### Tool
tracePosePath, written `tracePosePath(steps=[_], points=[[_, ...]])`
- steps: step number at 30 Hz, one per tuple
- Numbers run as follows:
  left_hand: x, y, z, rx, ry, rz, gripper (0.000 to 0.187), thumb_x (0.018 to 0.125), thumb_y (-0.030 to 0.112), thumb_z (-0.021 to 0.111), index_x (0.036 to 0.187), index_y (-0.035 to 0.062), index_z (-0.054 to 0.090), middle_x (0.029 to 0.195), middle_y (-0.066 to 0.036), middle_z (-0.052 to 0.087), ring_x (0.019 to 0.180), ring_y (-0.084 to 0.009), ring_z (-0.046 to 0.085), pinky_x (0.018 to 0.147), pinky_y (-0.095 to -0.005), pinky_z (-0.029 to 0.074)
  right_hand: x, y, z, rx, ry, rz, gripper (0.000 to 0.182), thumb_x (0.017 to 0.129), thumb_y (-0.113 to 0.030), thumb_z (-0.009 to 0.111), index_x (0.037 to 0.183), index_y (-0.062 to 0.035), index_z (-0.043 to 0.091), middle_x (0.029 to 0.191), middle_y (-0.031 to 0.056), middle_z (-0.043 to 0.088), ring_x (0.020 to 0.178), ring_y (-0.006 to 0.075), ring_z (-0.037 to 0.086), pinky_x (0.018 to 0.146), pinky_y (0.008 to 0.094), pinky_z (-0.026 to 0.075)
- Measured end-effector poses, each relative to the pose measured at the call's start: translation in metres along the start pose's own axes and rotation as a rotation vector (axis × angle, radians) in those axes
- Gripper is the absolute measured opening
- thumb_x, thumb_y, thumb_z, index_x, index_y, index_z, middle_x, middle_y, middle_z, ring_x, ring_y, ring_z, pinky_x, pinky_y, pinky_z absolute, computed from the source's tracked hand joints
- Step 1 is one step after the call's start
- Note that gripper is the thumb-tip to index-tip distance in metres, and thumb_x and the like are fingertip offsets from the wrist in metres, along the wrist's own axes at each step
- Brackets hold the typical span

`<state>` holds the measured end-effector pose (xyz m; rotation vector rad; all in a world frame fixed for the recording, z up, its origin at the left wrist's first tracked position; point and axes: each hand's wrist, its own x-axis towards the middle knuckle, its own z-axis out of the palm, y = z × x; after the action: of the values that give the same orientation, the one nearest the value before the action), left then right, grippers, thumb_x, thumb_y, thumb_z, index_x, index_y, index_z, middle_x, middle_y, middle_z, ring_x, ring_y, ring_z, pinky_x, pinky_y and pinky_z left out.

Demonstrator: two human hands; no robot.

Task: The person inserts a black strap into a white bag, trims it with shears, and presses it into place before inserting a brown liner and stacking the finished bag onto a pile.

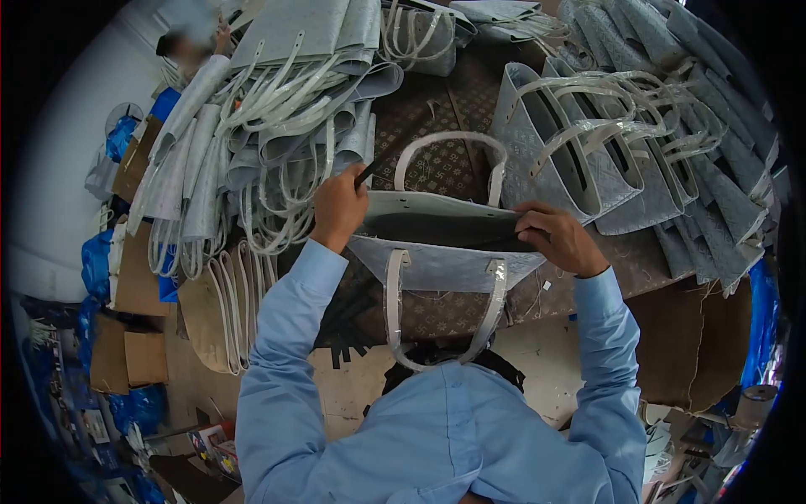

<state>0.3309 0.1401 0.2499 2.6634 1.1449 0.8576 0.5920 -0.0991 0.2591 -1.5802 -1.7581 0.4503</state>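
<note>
A grey patterned handbag (457, 265) stands open in front of me, its dark inside facing up. One pale handle (452, 139) rises at the far side and another handle (393, 294) hangs toward my body. My left hand (340, 206) is closed at the bag's left end, around a thin dark strip (363, 176) whose tip pokes out above the fist. At the right end, my right hand (561, 238) pinches the bag's upper edge, thumb and fingers bent over the rim. Some of the fingers on both hands are hidden.
Grey bag panels with handles (290, 97) are piled at left. Finished-looking bags (546, 143) stand in a row at right, beside rolled grey sheets (739, 185). Black strips (344, 323) lie by the brown patterned table's (554, 281) near edge. Another person (189, 50) is at far left.
</note>
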Motion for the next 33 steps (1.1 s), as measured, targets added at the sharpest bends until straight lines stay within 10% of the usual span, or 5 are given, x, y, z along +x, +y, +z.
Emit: tracePosePath(steps=[5, 7, 11, 23, 33], points=[[0.006, -0.016, -0.014, -0.355, 0.111, -0.01, 0.015, 0.083, 0.01, 0.058, 0.094, 0.0019, 0.065, 0.06, -0.01, 0.061, 0.054, -0.0248, 0.061, 0.052, -0.0357, 0.045, 0.001, 0.001, -0.001, -0.021, -0.016, 0.027, 0.008, 0.078, -0.002, 0.063, 0.084, -0.0004, 0.059, 0.111, 0.0153, 0.058, 0.093, 0.0325, 0.061, 0.077, 0.0375, 0.048], [0.018, -0.018, -0.059, -0.642, -0.725, -0.321, 0.018, 0.086, 0.014, 0.058, 0.088, -0.0017, 0.064, 0.057, -0.005, 0.057, 0.051, -0.0119, 0.055, 0.049, -0.0265, 0.041, 0.0, 0.004, -0.001, -0.027, 0.013, 0.029, 0.008, 0.078, -0.003, 0.064, 0.084, -0.0005, 0.059, 0.111, 0.0151, 0.058, 0.094, 0.0322, 0.061, 0.078, 0.0375, 0.048], [0.013, -0.021, -0.1, -0.824, -1.081, -0.134, 0.022, 0.09, 0.017, 0.054, 0.092, -0.0032, 0.062, 0.062, -0.003, 0.058, 0.056, -0.0086, 0.056, 0.055, -0.0229, 0.042, 0.002, 0.009, -0.008, -0.028, 0.031, 0.002, 0.008, 0.077, -0.004, 0.064, 0.083, -0.0012, 0.06, 0.113, 0.0139, 0.058, 0.096, 0.0319, 0.06, 0.079, 0.0379, 0.047], [0.011, -0.01, -0.082, -0.961, -1.308, -0.202, 0.025, 0.09, 0.016, 0.053, 0.101, -0.006, 0.06, 0.066, -0.004, 0.059, 0.048, -0.0092, 0.05, 0.049, -0.0233, 0.042, 0.009, -0.002, -0.003, -0.114, -0.01, 0.022, 0.01, 0.073, 0.001, 0.066, 0.08, -0.001, 0.059, 0.113, 0.0132, 0.057, 0.095, 0.0321, 0.06, 0.08, 0.0375, 0.047], [-0.009, -0.018, -0.054, -1.325, -1.061, 0.255, 0.02, 0.089, 0.021, 0.059, 0.087, 0.0024, 0.064, 0.115, -0.012, 0.053, 0.105, -0.0208, 0.052, 0.093, -0.0375, 0.038, 0.013, -0.011, -0.002, -0.149, -0.086, 0.13, 0.009, 0.073, 0.0, 0.066, 0.079, -0.0018, 0.058, 0.109, 0.0109, 0.056, 0.094, 0.0297, 0.059, 0.08, 0.0372, 0.047]])
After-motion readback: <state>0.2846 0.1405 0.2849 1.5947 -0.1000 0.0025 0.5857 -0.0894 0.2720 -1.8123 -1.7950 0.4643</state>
